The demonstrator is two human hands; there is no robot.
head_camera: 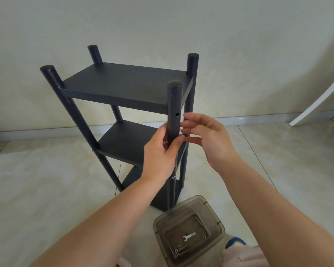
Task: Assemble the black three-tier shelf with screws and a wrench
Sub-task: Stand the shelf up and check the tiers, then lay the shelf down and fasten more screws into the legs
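A clear bin [189,231] holds a wrench [188,236] and screws [178,251]. The left hand [159,151] grasps the shelf's [123,83] near post [174,110]; the right hand's [206,139] grip is released beside it.

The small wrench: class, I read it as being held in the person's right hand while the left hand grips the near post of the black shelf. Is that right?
Not quite. In the head view the small wrench lies in the clear plastic box on the floor, not in the right hand, which is open and holds nothing. The left hand does grip the near post of the black shelf.
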